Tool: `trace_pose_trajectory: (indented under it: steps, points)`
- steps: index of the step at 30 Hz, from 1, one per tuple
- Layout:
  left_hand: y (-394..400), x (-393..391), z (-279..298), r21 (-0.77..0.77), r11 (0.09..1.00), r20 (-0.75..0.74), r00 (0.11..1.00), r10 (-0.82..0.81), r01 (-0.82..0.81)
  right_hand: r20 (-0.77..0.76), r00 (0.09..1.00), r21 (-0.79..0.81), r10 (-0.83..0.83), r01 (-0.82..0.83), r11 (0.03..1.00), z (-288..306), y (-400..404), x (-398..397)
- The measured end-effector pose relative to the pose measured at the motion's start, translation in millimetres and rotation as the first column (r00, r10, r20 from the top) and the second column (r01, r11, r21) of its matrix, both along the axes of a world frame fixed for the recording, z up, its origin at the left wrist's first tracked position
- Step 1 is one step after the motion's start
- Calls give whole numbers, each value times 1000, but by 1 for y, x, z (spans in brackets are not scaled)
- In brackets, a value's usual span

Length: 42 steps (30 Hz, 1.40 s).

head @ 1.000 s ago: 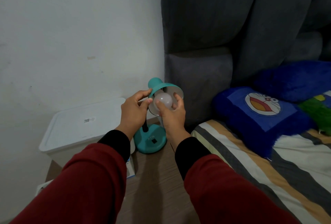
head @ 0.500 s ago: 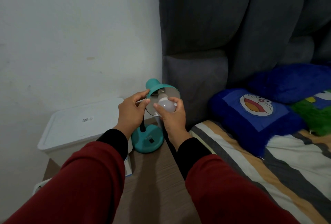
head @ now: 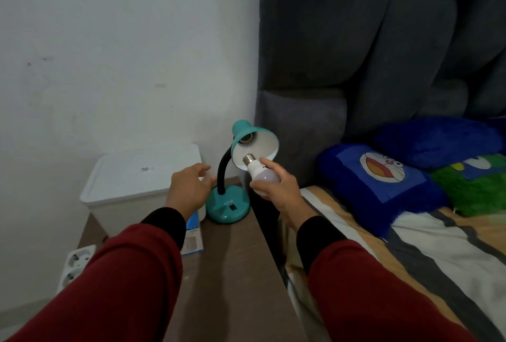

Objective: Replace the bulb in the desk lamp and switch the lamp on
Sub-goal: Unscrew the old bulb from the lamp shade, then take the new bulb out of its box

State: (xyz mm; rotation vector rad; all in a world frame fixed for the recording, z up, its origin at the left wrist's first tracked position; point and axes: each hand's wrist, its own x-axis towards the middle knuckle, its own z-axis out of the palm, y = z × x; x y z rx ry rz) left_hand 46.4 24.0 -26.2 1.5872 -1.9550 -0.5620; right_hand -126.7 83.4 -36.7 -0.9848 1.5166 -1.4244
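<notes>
The right hand (head: 276, 191) held the bulb (head: 260, 174) in closed fingers, screw cap up, just below the lamp (head: 241, 166) shade, probably freshly unscrewed since the socket (head: 245, 137) sat bare. The left hand (head: 189, 191) hovered with fingers spread and nothing in them beside the lamp's neck on the tabletop (head: 232, 259), likely to steady it.
</notes>
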Motion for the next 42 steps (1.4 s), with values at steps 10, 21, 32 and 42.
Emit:
trace_pose_trajectory:
  steps: [10,21,32,42]
  points:
    - [20,40,-73,108,993,39,998,40,-44,-89,954,144,288,-273,951,-41,20,13]
    - [15,54,-125,-76,996,-1,998,55,-55,-182,889,347,420,-341,874,-103,-11,33]
    - [13,60,-133,-137,990,-78,996,32,-42,-214,866,467,452,-316,826,-131,-32,51]
    - [18,68,-135,-124,985,-154,983,100,-120,-393,832,380,392,-242,893,-121,-33,56]
